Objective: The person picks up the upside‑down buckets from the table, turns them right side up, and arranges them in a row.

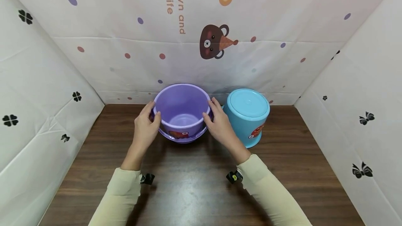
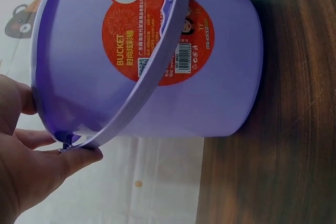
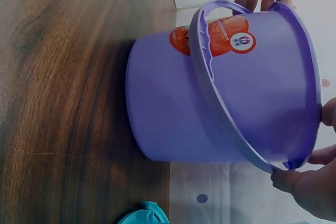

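A purple bucket [image 1: 182, 97] stands upright near the back wall, its mouth facing up and nothing inside. My left hand [image 1: 145, 126] holds its rim at the left, with thumb and fingers around the handle joint. On the opposite side, my right hand [image 1: 221, 125] grips the rim at the other handle joint. The purple handle [image 2: 149, 72] hangs down across the front, over a red round label [image 2: 123, 35] marked BUCKET. In the right wrist view, the thumb presses by the handle's end.
Close by my right hand, a light blue bucket [image 1: 243, 125] stands upside down with a red label on its side. Dark wood covers the tabletop [image 1: 188, 187]. White printed cloth [image 1: 150, 65] rises behind and along both sides.
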`<action>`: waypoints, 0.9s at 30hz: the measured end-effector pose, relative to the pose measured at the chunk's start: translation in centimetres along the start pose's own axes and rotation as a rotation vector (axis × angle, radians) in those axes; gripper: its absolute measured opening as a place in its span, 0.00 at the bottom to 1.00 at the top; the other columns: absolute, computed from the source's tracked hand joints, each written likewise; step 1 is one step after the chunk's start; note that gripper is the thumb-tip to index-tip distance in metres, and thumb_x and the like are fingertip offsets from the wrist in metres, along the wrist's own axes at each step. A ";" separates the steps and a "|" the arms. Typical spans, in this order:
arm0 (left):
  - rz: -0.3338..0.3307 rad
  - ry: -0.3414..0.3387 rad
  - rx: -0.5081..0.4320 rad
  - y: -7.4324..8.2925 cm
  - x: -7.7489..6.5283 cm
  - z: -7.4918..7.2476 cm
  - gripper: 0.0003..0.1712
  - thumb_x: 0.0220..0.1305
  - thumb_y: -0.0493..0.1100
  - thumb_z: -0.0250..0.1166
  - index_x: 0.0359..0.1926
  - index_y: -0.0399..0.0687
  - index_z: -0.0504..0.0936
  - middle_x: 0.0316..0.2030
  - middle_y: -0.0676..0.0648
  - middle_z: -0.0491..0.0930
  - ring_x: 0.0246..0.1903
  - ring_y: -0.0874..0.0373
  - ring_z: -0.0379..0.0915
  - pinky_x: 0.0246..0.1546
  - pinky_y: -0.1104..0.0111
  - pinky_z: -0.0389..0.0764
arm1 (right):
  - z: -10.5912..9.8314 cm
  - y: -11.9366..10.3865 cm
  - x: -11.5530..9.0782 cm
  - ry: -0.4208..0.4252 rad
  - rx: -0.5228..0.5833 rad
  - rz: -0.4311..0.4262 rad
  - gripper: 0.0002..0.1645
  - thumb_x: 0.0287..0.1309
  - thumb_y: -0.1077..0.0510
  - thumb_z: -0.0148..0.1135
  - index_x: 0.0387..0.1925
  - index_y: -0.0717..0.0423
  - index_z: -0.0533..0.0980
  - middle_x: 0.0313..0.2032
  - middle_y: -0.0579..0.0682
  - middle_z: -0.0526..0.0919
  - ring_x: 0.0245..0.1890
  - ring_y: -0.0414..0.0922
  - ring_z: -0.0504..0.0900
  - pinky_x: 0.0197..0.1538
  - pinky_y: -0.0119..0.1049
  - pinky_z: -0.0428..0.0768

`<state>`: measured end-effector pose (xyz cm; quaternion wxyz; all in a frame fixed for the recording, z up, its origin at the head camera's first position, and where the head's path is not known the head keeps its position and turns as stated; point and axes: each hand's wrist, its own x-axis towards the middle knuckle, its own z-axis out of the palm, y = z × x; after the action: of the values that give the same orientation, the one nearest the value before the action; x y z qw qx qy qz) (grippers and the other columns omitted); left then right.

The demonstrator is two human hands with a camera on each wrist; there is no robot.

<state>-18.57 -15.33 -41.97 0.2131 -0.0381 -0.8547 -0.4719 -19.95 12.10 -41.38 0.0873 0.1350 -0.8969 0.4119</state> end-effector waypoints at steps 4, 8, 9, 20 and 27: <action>-0.002 -0.004 -0.011 -0.1 0.0 0.2 0.29 0.71 0.38 0.61 0.69 0.31 0.73 0.71 0.31 0.70 0.70 0.39 0.69 0.68 0.51 0.74 | -0.1 0.1 -0.1 -0.004 -0.001 0.011 0.37 0.74 0.48 0.56 0.77 0.61 0.63 0.80 0.56 0.56 0.78 0.55 0.60 0.77 0.53 0.65; -0.002 -0.004 0.007 -0.1 0.4 0.3 0.29 0.70 0.38 0.60 0.69 0.31 0.73 0.71 0.30 0.70 0.70 0.38 0.68 0.70 0.49 0.71 | 0.0 0.1 0.0 -0.018 -0.009 0.014 0.38 0.75 0.48 0.55 0.77 0.61 0.61 0.81 0.57 0.55 0.78 0.56 0.60 0.77 0.53 0.65; -0.002 -0.003 0.015 -0.1 0.5 0.4 0.29 0.70 0.38 0.59 0.70 0.32 0.73 0.71 0.30 0.69 0.71 0.38 0.68 0.70 0.49 0.71 | 0.0 0.0 0.0 -0.020 -0.013 0.014 0.38 0.75 0.48 0.55 0.77 0.61 0.61 0.81 0.58 0.54 0.78 0.56 0.60 0.77 0.54 0.65; -0.037 0.013 0.022 -0.7 1.8 0.6 0.29 0.70 0.39 0.58 0.70 0.34 0.73 0.72 0.32 0.69 0.72 0.39 0.66 0.72 0.51 0.69 | 0.6 -0.1 1.1 -0.022 -0.055 0.011 0.38 0.76 0.47 0.55 0.77 0.62 0.61 0.80 0.60 0.54 0.77 0.58 0.62 0.76 0.54 0.65; -0.030 0.026 0.026 -1.0 2.3 0.9 0.29 0.70 0.38 0.57 0.70 0.34 0.74 0.72 0.33 0.69 0.72 0.40 0.66 0.74 0.52 0.66 | 0.9 0.0 1.4 -0.027 -0.077 0.007 0.38 0.77 0.45 0.53 0.78 0.61 0.60 0.80 0.62 0.54 0.77 0.59 0.63 0.76 0.54 0.66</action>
<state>-21.15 -15.47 -42.23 0.2174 -0.0164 -0.8584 -0.4643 -21.32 11.18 -41.55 0.0788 0.1342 -0.9137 0.3754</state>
